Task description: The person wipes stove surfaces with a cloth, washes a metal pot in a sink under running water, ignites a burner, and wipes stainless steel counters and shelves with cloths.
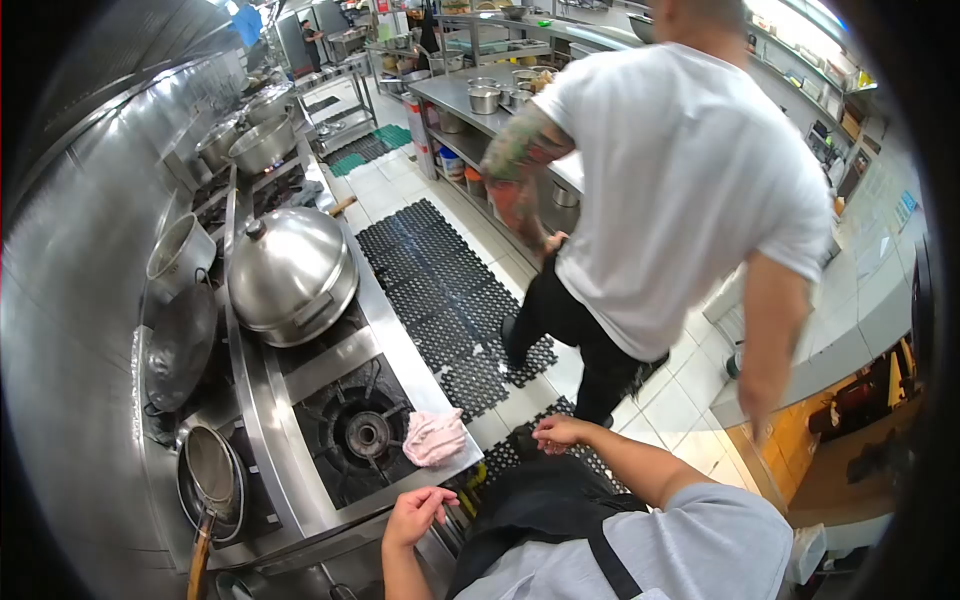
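My left hand (420,512) hovers by the front edge of the steel stove (340,510), its fingers loosely apart and holding nothing. A crumpled pink cloth (434,438) lies on the stove's corner just above it, beside a bare burner (367,434). To the right, my right hand (560,434) is in the air in front of my black apron (530,510), its fingers curled in; whether anything is in them is too small to make out. Farther back on the stove stands a large domed steel lid (290,265) over a pan.
A person in a white shirt (690,170) stands close ahead on the right, over black floor mats (430,270). Pots (262,145) and a wooden-handled strainer (211,465) are on the left. A steel counter with pots (485,97) runs behind; another person (311,42) is far back.
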`<state>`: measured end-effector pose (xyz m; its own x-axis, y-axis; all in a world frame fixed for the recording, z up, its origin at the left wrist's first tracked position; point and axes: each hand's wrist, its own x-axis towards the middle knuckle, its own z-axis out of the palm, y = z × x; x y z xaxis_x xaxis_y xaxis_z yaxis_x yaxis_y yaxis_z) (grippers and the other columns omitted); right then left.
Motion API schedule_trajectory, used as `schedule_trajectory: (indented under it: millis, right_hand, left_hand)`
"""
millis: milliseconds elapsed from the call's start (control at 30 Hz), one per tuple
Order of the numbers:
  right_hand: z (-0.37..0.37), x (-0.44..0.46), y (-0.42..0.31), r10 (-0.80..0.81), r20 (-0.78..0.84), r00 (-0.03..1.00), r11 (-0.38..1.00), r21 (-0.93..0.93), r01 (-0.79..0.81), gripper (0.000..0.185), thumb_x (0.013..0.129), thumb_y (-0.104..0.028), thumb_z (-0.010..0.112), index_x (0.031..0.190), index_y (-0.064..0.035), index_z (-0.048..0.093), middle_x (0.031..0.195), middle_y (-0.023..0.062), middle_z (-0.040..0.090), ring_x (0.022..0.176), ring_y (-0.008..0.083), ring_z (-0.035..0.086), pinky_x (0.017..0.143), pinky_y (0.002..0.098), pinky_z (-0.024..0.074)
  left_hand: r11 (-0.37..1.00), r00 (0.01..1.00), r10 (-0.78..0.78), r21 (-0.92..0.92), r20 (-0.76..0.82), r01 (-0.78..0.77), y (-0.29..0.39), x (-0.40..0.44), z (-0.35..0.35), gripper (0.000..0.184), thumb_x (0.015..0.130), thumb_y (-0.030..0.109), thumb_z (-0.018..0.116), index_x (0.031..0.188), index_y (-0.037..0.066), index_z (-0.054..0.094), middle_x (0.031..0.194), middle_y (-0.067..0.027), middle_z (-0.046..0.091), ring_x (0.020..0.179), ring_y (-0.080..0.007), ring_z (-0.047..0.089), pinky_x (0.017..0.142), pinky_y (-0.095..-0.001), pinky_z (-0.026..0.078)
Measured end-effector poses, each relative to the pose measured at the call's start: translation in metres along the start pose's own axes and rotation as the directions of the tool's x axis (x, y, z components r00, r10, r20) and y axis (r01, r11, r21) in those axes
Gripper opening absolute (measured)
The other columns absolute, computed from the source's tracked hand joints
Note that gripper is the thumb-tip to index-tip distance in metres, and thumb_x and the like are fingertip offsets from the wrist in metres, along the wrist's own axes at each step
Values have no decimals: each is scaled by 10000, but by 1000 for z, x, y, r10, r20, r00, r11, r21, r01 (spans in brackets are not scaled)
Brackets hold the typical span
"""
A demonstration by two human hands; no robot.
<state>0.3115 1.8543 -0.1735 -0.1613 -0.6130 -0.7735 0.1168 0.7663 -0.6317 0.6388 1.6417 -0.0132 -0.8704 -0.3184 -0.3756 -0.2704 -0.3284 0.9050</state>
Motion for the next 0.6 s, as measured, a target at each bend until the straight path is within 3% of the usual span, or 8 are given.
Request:
schedule_trajectory:
  millis: [33,100,167,233,300,367,567,600]
  right_hand:
    - [-6,-7,22,18,-52,998,999,30,-16,309,964,-323,564,1140,-73,611,937,75,699,699,171,679,554,306,553]
    - [-18,-26,71,105,-204,973,993,-28,-113,275,939,-298,572,1026,-54,662,825,82,698,630,190,675,518,324,550]
    - [-30,-51,133,33,-424,905,897,-386,-214,279,899,-286,577,903,-32,693,759,101,693,592,229,675,516,365,562]
    - [-43,-77,198,139,-465,875,820,-441,-365,313,874,-286,575,838,-1,699,757,135,697,624,265,691,549,408,580]
    - [-53,-92,267,358,-495,792,852,-173,-494,321,875,-267,572,900,31,690,831,152,710,677,278,706,586,436,590]
    - [-55,-119,285,536,-444,718,818,62,-572,311,874,-236,568,945,46,678,873,159,710,708,282,710,588,435,592]
    - [-90,-125,286,547,-435,715,835,226,-501,311,869,-221,565,1005,38,670,908,165,713,711,264,710,583,422,592]
    - [-101,-115,283,546,-427,721,837,239,-492,311,869,-221,565,1005,38,670,908,165,713,711,264,710,583,422,592]
  left_hand:
    - [999,999,-33,9,21,33,-2,1,0,243,996,133,522,1043,-54,669,909,-109,710,596,-72,552,564,-211,432]
    - [999,998,-43,9,49,43,-6,5,4,247,997,138,520,1040,-54,669,908,-110,711,597,-71,552,572,-212,437]
    - [998,992,44,-44,119,-39,-13,14,9,250,999,146,520,1044,-50,670,917,-105,710,601,-64,552,576,-206,439]
    - [999,988,45,-17,150,-43,-11,23,19,253,1005,140,505,1048,-55,660,936,-123,707,592,-61,548,520,-190,401]
    - [998,984,52,15,168,-56,-6,30,28,255,1010,134,490,1053,-60,650,954,-141,704,583,-58,545,464,-175,362]
    - [1000,980,14,-1,196,-14,4,41,40,251,1009,132,490,1072,-57,642,962,-137,704,582,-57,547,461,-169,366]
    - [997,966,-57,67,254,41,21,104,81,244,1011,124,482,1135,-40,613,967,-119,702,587,-46,551,447,-152,358]
    - [994,963,-104,69,250,89,28,118,90,236,1011,125,490,1131,-31,620,968,-103,698,614,-52,553,508,-168,392]
